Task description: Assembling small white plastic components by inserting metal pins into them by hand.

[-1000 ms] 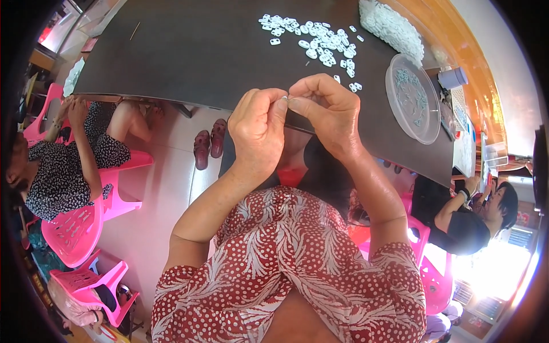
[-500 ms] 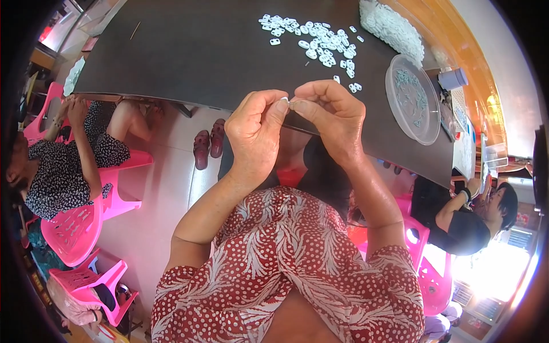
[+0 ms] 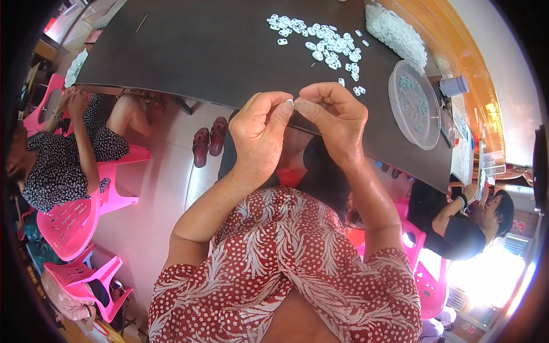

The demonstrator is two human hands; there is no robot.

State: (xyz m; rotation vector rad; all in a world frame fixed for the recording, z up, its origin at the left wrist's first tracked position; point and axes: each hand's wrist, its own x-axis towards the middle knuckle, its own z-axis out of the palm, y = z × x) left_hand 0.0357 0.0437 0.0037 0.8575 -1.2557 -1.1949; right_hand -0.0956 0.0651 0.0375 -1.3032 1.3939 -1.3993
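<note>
My left hand (image 3: 260, 134) and my right hand (image 3: 334, 117) meet at the near edge of a dark table (image 3: 200, 51). Thumb and fingertips of both pinch one small white plastic piece (image 3: 291, 103) between them; most of it is hidden by the fingers. Beyond my hands, several more small white pieces (image 3: 320, 40) lie scattered on the table. A larger heap of white pieces (image 3: 394, 31) sits farther right.
A round clear plastic lid or dish (image 3: 414, 103) lies on the table's right part, with a small white cup (image 3: 454, 86) beside it. A seated person (image 3: 63, 148) on a pink chair (image 3: 74, 223) is at left; another person (image 3: 463, 223) sits at right. Sandals (image 3: 209, 140) lie on the floor.
My hands stay pressed together at the table edge; the fingertips have shifted only slightly on the small piece.
</note>
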